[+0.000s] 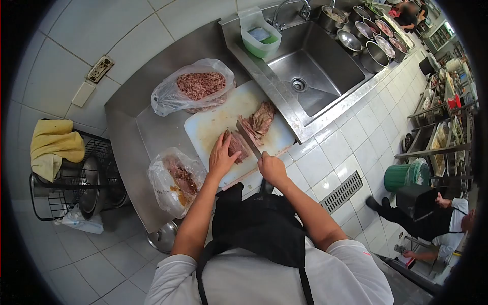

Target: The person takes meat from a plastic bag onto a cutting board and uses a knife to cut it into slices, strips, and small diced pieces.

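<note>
My left hand (222, 156) presses a piece of cooked meat (237, 147) against a white cutting board (203, 127), its fingers bent over the near side. My right hand (273, 169) is closed around the handle of a kitchen knife (248, 136). The blade stands at the right edge of the held piece, between it and a pile of cut meat (260, 121). The handle is mostly hidden in my fist. Beyond the board is a plastic bag of chopped meat (201, 85). Left of my forearm lies another clear bag with meat (180, 175).
A steel sink (315, 71) adjoins the counter, with a green-tinted plastic container (260, 36) at its corner. Several metal pots (375, 56) line the far side. A wire rack (56, 201) holds yellow cloths (57, 145). At right, a person (432, 216) carries a black bin near a green bin (399, 178).
</note>
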